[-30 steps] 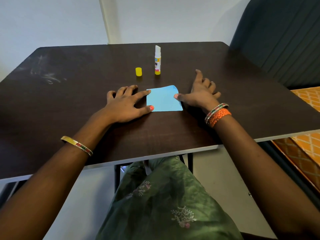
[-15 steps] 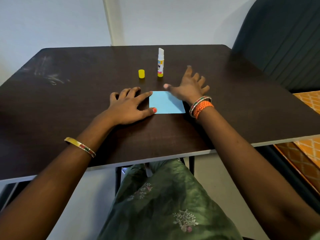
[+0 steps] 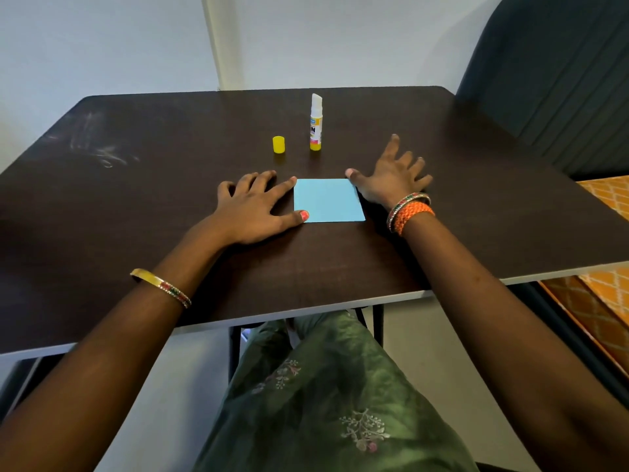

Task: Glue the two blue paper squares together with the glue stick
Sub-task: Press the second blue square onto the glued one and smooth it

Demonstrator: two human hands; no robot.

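Fingers, left hand (image 3: 253, 207): spread and flat on the tabletop (image 3: 136, 206); index fingertip at the far left corner of the blue paper (image 3: 328, 200); thumb tip on the paper's near left edge
Fingers, right hand (image 3: 391, 180): spread wide and straight; thumb tip at the far right corner of the paper; palm just beside the paper's right edge; whether the fingers touch the tabletop cannot be told
Blue paper: lies flat at the tabletop centre, between the two hands; only one square outline shows; whether two sheets are stacked cannot be told
Glue stick (image 3: 316, 122): stands upright beyond the paper, uncapped, white tip exposed; apart from both hands
Yellow cap (image 3: 278, 144): stands on the tabletop just left of the glue stick
Wrists: bangles on both
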